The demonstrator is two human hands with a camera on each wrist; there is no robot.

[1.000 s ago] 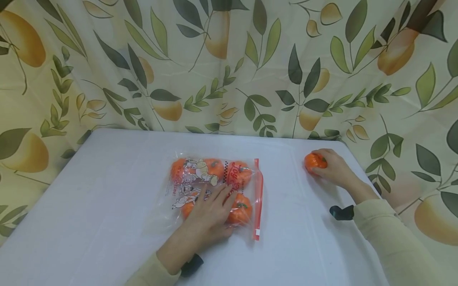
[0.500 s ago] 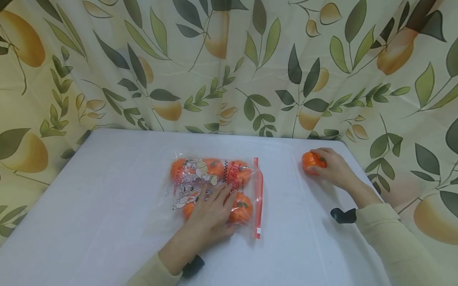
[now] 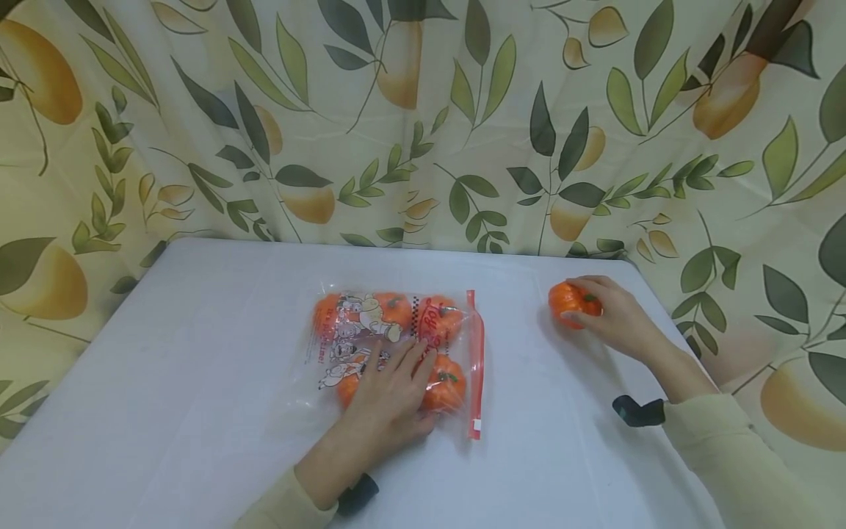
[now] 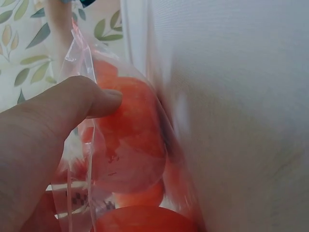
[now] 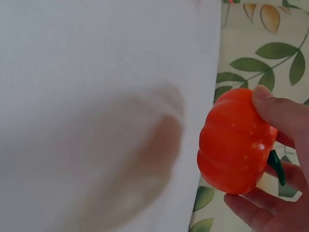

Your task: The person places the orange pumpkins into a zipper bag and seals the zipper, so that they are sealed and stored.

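Observation:
On the table lies a clear zip bag (image 3: 370, 345) with printed cartoon figures and a red slider strip along its right edge. Several orange toy pumpkins (image 3: 446, 383) are inside it. My left hand (image 3: 390, 389) rests on the bag's near part, fingers spread over the plastic; in the left wrist view its thumb (image 4: 104, 101) touches the bag beside a pumpkin. Toward the far right, my right hand (image 3: 617, 316) grips a single orange toy pumpkin (image 5: 236, 142) with a green stem, thumb on one side and fingers on the other. Its shadow falls apart from it, so it is off the table.
A white cloth covers the table (image 3: 165, 367). Behind it hangs a curtain (image 3: 423, 147) printed with leaves and fruit. The table's far right corner is close to the right hand. Each wrist carries a small black device (image 3: 637, 411).
My right hand has lifted the loose pumpkin off the table and shifted it slightly left, toward the bag. The left hand and the bag have hardly moved.

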